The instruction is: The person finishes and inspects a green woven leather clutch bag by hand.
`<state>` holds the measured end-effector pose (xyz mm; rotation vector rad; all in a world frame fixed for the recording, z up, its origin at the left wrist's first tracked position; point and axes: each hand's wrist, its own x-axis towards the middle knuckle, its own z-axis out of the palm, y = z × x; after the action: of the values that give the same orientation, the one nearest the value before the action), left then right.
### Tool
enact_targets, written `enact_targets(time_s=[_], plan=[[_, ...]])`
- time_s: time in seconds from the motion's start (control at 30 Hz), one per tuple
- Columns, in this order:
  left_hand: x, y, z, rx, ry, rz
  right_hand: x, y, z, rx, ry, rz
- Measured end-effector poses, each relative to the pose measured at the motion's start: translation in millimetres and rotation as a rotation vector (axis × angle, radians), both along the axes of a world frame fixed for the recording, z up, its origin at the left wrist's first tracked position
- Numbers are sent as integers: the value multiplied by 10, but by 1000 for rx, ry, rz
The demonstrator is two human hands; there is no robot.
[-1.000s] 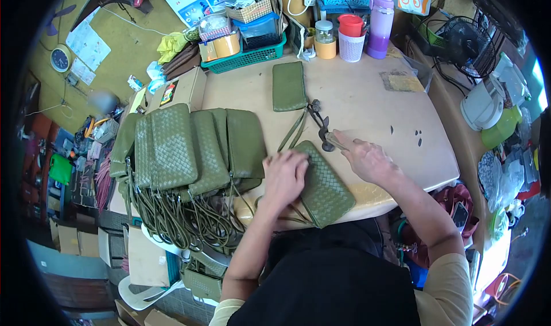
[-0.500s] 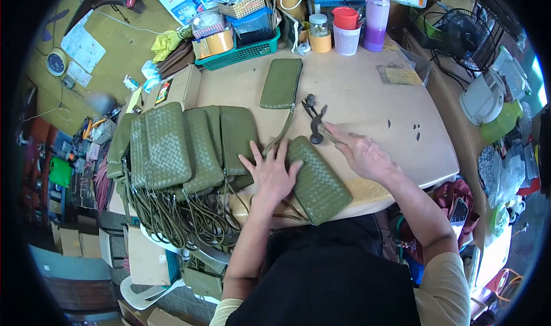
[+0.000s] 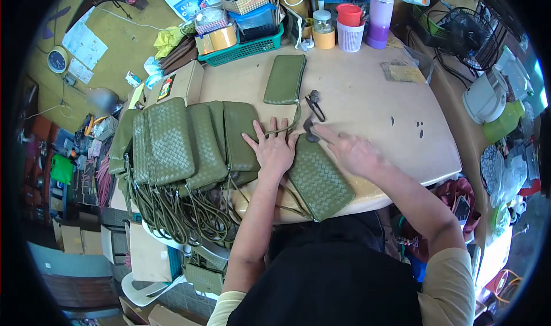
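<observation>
In the head view my right hand [image 3: 357, 154] is wrapped round a small hammer [image 3: 310, 131], whose dark head is at the upper end of a green woven pouch [image 3: 321, 182]. Fingers spread flat, my left hand [image 3: 275, 152] presses down between that pouch and a pile of similar green pouches [image 3: 163, 142]. A thin green strap [image 3: 297, 117] runs from a plain green pouch [image 3: 284, 79] at the back down to the left fingertips. Just beyond the hammer lies a small dark tool [image 3: 315, 108]. Many looped straps [image 3: 183, 214] hang from the pile over the table's front edge.
Along the back of the table [image 3: 367, 90] stand a teal basket [image 3: 244, 49] of small boxes, a jar [image 3: 323, 30], a white cup [image 3: 350, 37] with a red container, and a purple bottle [image 3: 380, 16]. A cardboard box [image 3: 181, 85] sits behind the pile; a fan [image 3: 464, 30] is at right.
The hammer head has come down and slightly left onto the woven pouch's upper end. My left hand has slid a little away from me, still spread flat. The view has shifted slightly.
</observation>
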<state>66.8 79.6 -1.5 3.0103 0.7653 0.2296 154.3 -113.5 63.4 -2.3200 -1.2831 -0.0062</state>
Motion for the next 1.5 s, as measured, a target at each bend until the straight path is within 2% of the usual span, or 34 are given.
enact_targets(time_s=[0.07, 0.17, 0.23, 0.3, 0.37, 0.43, 0.5, 0.6, 0.67, 0.7, 0.77, 0.8, 0.87, 0.9, 0.97, 1.0, 1.13, 1.23, 1.3, 1.33, 1.4, 1.43, 1.5], plan=[[13, -8, 14, -7, 0, -2, 12, -71, -7, -260, 42, -5], [-85, -59, 6, 44, -41, -21, -10, -121, 9, -290, 2, 23], [-310, -308, 307, 41, 181, -59, -71, -211, -80, -265, -14, 10], [-631, -574, 532, 83, 87, -150, -53, -253, -120, -243, -38, -3], [-841, -766, 543, 112, 33, -205, -30, -261, -132, -183, 43, -37], [-904, -1001, 471, -144, -76, -378, 94, -227, -137, -102, 26, -17], [-888, -1002, 182, -144, -55, -387, 110, -179, -60, -14, 4, -3], [-864, -983, 117, -166, -26, -392, -107, -175, 15, 103, 41, -93], [-883, -967, 142, -170, -30, -389, -81, -247, -173, -274, 19, -28], [-860, -964, 136, -199, -48, -392, 2, -274, -97, -275, 8, -27], [-853, -943, 91, -229, -49, -400, 101, -325, 97, -180, -90, 64], [-771, -909, 64, -259, -95, -390, 61, -311, 171, -179, -92, 54], [-633, -912, 47, -283, -212, -374, -72, -254, 276, 70, -52, -77], [-615, -919, 53, -288, -209, -373, -103, -273, 158, 65, -47, -78], [-592, -905, 88, -262, -221, -366, -99, -293, -126, -197, 15, -61], [-613, -902, 65, -253, -247, -377, -108, -355, -7, -249, 0, -48], [-637, -895, 41, -272, -244, -381, -22, -442, 137, -114, -8, 20], [-695, -909, 64, -281, -184, -368, -128, -469, 40, -101, 65, -110], [-736, -908, 149, -248, -161, -453, -51, -576, 76, -294, 86, -103], [-737, -921, 151, -252, -163, -448, -45, -622, 113, -299, 84, -99], [-723, -898, 149, -232, -93, -455, -84, -698, 185, -34, -29, -47], [-705, -898, 137, -237, -89, -459, -131, -706, 127, -38, -24, -52], [-710, -909, 116, -226, -90, -442, -282, -702, -91, -311, -109, -118]])
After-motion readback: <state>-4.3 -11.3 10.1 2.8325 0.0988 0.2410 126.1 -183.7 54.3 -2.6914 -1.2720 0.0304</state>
